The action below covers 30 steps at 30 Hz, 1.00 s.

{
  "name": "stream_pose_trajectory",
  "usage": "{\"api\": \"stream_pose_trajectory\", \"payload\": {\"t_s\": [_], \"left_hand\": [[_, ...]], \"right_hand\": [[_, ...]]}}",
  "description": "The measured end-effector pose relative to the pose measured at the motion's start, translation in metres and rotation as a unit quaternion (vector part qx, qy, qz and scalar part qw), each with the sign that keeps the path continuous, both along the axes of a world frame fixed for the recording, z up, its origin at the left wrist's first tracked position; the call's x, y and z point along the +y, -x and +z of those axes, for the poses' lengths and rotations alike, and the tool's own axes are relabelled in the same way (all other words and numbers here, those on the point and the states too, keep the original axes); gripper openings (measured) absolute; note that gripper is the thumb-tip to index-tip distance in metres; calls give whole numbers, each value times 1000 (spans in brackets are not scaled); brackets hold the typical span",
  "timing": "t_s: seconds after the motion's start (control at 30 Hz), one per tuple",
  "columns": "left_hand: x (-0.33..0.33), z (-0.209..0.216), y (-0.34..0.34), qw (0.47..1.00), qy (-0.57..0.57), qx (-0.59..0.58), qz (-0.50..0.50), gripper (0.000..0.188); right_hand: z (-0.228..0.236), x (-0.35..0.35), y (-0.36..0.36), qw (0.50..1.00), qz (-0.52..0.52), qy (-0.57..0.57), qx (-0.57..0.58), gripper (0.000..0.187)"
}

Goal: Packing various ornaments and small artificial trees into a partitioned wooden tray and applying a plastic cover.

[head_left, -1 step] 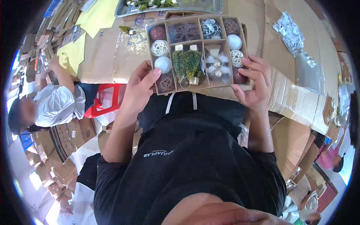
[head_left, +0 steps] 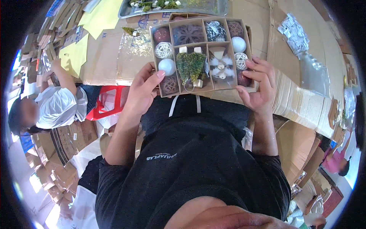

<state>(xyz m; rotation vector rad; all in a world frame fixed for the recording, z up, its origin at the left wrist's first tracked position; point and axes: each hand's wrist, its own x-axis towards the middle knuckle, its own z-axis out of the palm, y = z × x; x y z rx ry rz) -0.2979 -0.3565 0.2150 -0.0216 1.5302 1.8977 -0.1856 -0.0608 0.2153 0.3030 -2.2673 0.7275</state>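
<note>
A divided cardboard box (head_left: 190, 91) of ornaments is held between my hands at the table's near edge. My left hand (head_left: 143, 87) grips its left side, thumb over the front by a white ball (head_left: 166, 66). My right hand (head_left: 261, 84) closes on the right side, fingers over the edge near a dark red ball (head_left: 244, 79). In the middle compartments sit small green bottle-brush trees (head_left: 190, 65), white feathery ornaments with bells (head_left: 222, 70), a dark snowflake (head_left: 188, 34) and a frosted pinecone (head_left: 215, 31). White and brown woven balls fill part of the side columns.
Behind it lies another cardboard box (head_left: 177, 16), partly hidden. A metal tray (head_left: 206, 11) with small trees stands at the far edge. One loose tree (head_left: 128, 30) lies left; silvery plastic packs (head_left: 293, 34) lie right. A person in white (head_left: 57, 105) sits at left beside a red stool (head_left: 108, 102).
</note>
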Motion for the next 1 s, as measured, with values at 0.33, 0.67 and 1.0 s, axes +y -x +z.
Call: {"api": "stream_pose_trajectory", "payload": {"t_s": [0.33,0.67,1.0], "left_hand": [[4,1,3,999,-21,24,-21,35],[-1,6,0,999,-43,31,12,31],[-96,-11,82,963,-115,57,237,31]], "right_hand": [[13,-5,2,993,-35,82,-78,17],[-3,-6,-8,948,5,318,-28,22],[-40,62,-52,854,-269,444,-36,20]]}}
